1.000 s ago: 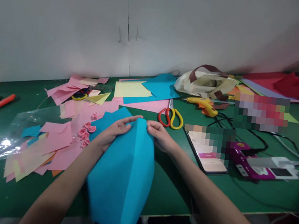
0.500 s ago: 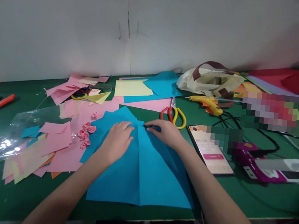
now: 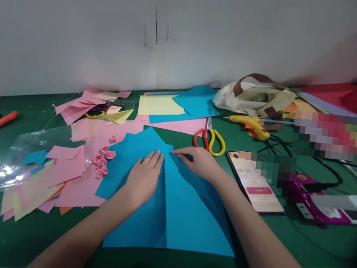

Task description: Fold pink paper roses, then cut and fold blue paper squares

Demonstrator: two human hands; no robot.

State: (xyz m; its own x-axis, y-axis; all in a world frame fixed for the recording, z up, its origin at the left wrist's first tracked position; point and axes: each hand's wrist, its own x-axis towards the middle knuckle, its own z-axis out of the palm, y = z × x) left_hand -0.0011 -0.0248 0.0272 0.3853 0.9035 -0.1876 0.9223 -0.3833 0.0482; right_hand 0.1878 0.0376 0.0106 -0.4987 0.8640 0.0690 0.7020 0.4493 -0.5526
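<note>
While the left hand (image 3: 144,176) lies flat on the blue sheet (image 3: 189,221), six o'clock on the bench (image 3: 298,238), the right hand (image 3: 199,162), grip unclear, occupies its twelve-o'clock end; flattening seems in hand, needing even pressure next.

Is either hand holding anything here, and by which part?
The left hand lies flat on the blue sheet, gripping nothing. The right hand is near the sheet's far edge; whether it pinches there cannot be told.

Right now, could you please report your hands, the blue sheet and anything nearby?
Left hand flat on blue sheet, right hand by its crease. Sheet lying open. Scissors beyond right hand, phone to the right, both off the sheet.
</note>
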